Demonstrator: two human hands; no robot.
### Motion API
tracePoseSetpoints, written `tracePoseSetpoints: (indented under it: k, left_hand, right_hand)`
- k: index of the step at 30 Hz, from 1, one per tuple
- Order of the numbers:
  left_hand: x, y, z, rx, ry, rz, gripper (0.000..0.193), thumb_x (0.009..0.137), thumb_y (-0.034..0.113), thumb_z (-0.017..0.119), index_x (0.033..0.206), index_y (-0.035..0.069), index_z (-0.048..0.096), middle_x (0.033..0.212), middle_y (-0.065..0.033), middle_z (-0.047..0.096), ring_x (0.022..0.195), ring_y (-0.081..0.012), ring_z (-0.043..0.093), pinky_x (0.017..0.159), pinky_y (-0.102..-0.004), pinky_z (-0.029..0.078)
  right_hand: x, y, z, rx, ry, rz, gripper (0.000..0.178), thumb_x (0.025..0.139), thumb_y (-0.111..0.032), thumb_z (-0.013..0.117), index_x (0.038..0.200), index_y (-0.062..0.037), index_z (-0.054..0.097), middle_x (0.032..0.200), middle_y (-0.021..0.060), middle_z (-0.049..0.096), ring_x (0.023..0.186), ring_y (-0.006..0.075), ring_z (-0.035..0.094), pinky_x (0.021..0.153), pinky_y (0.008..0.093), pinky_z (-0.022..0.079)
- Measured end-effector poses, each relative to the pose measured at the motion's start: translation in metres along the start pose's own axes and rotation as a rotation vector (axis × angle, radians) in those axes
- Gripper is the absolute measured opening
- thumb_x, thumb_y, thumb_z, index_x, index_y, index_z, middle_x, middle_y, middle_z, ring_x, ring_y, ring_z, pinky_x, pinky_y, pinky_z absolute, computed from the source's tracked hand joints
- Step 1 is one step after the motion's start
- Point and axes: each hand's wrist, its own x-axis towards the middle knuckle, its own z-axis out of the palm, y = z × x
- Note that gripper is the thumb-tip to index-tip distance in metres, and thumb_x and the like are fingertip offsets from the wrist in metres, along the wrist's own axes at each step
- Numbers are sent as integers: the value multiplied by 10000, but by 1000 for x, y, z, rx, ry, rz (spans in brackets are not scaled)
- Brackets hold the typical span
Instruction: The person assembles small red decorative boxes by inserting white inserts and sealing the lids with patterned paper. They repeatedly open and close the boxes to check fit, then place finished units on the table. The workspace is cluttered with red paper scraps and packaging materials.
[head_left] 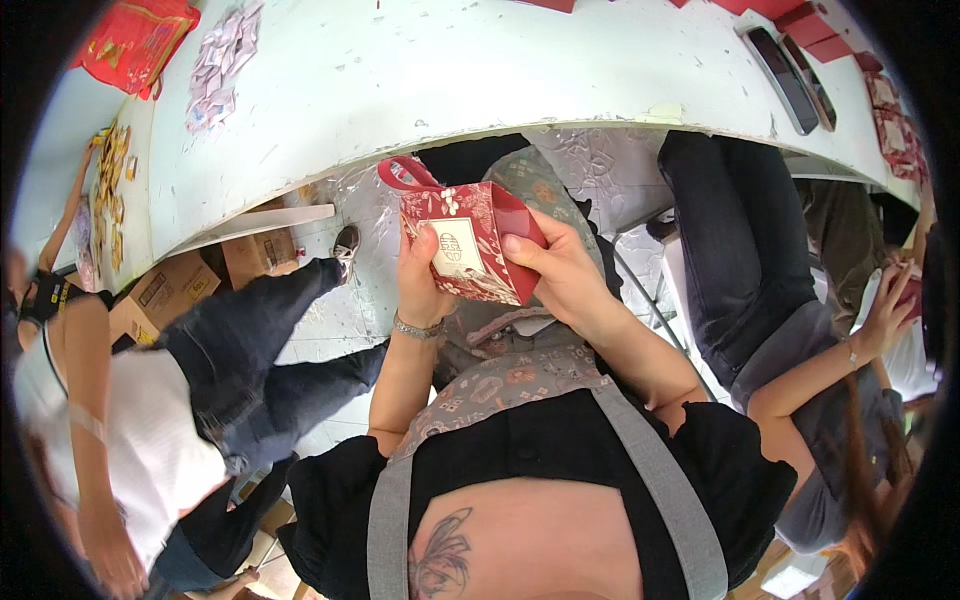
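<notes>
Red floral gift box [478, 282] with a cream label is in both hands, held over the lap in front of the apron [515, 395], on the near side of the table edge. Left hand [424, 275] curled round its left side, thumb on the front face, fingers mostly hidden behind. Right hand [560, 265] part-closed on the right side, thumb pressed on the side panel. Can't tell how the hidden fingertips sit. Red ribbon loop [405, 172] sticks up from the top left, near the table edge in this view.

Surroundings: white table [400, 85] curves across just beyond the box, so its edge is the main obstruction ahead. On it: red plastic bag [135, 42] and crumpled pale strips [222, 65] at left, black smartphone [780, 80] far right with a second dark device [810, 82] alongside, patterned red boxes [893, 125] past those. Cardboard cartons [165, 292] on the floor, left. Co-worker's jeans [260, 370] crowd the left, another's dark trousers [735, 250] the right.
</notes>
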Motion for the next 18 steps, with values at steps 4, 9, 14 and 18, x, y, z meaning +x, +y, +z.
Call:
tracePoseSetpoints:
  k: [4,9,14,18]
  left_hand:
    - [0,-5,-2,-9,47,7,514,885,259,576,1290,46,342,1139,-107,559,1011,-201,593,857,-342,507]
    - [0,-7,-20,65,28,25,412,941,286,467,1258,29,411,1171,-114,569,1004,-202,603,853,-349,504]
    - [0,-1,-33,-5,77,45,455,978,351,338,1301,36,390,1231,-119,538,1067,-234,570,921,-391,464]
    - [-3,12,-19,32,63,123,442,968,333,376,1293,34,380,1208,-123,542,1055,-227,573,897,-379,481]
  right_hand:
    - [1,-12,6,164,25,73,448,899,-166,584,1273,46,460,1147,102,591,1023,142,572,889,289,473]
    - [11,4,-4,25,48,68,476,909,-163,566,1309,46,413,1209,116,554,1080,157,549,939,320,447]
    - [8,13,12,97,-75,-73,618,859,-105,624,1371,40,310,1290,135,487,1182,193,479,1007,344,391]
    - [11,11,23,128,-65,-71,533,855,-112,629,1307,40,392,1222,112,531,1113,167,520,961,318,419]
